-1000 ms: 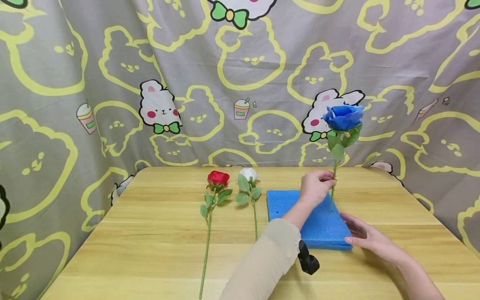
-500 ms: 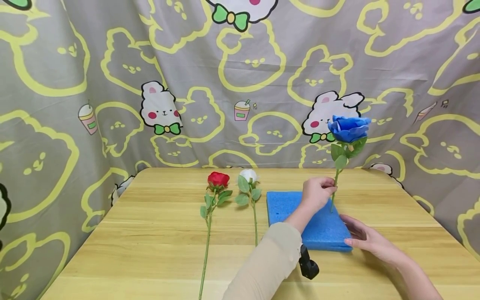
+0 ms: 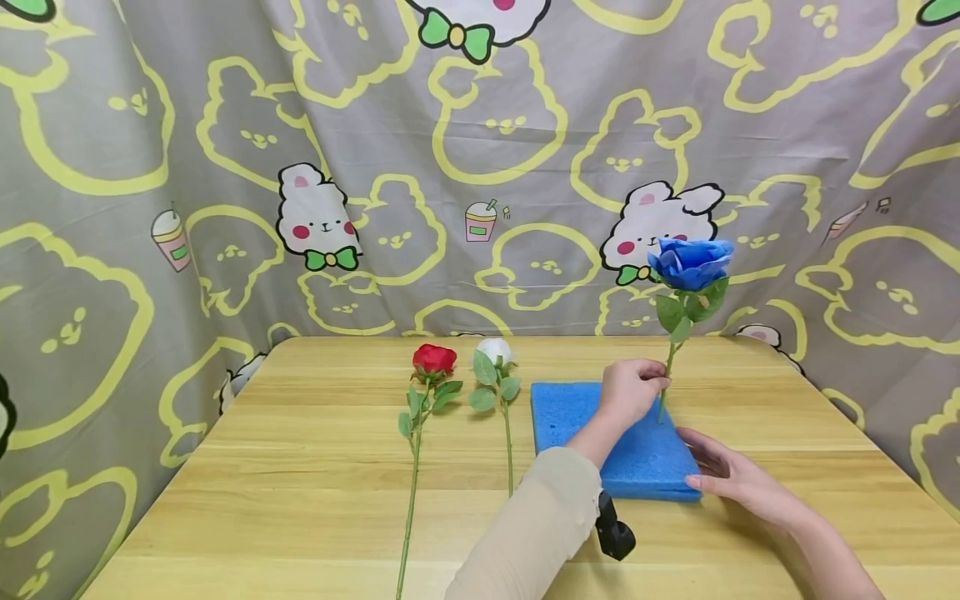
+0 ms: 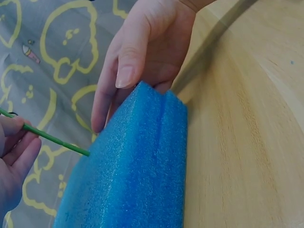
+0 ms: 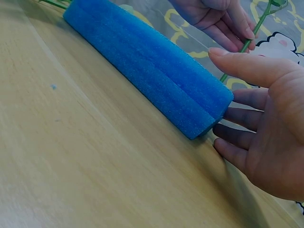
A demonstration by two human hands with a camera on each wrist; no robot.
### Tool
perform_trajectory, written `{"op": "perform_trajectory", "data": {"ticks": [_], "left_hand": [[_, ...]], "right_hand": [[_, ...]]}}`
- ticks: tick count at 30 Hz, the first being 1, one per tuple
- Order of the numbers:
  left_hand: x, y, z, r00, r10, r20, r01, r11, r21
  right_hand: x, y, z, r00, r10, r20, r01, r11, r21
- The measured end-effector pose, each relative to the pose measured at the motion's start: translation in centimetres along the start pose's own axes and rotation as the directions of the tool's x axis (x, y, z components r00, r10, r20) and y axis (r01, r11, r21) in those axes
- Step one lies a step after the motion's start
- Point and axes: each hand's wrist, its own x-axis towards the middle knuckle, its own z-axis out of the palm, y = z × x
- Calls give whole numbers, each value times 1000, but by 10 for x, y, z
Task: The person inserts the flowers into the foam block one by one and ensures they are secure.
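The left hand (image 3: pixel 630 390) pinches the green stem of an artificial blue rose (image 3: pixel 691 262) between curled fingers (image 4: pixel 19 156), holding it upright with its lower end in the blue rectangular foam block (image 3: pixel 600 442) on the wooden desk (image 3: pixel 300 467). Over the last second the bloom has sunk lower, so the stem seems to be seating deeper. The right hand (image 3: pixel 731 475), fingers (image 5: pixel 237 116) straight, braces the block's near right corner. A red rose (image 3: pixel 434 360) and a white rose (image 3: pixel 497 350) lie flat to the left.
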Motion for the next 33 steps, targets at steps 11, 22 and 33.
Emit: {"op": "perform_trajectory", "data": {"ticks": [11, 22, 33], "left_hand": [[-1, -3, 4, 994, -113, 7, 112, 993, 40], [0, 0, 2, 988, -152, 24, 151, 988, 38], [-2, 1, -1, 987, -159, 35, 159, 987, 9]], "right_hand": [[1, -2, 2, 1000, 3, 4, -3, 1000, -9], [2, -1, 1, 1000, -28, 5, 28, 999, -17], [0, -1, 0, 1000, 0, -4, 0, 999, -43]]}}
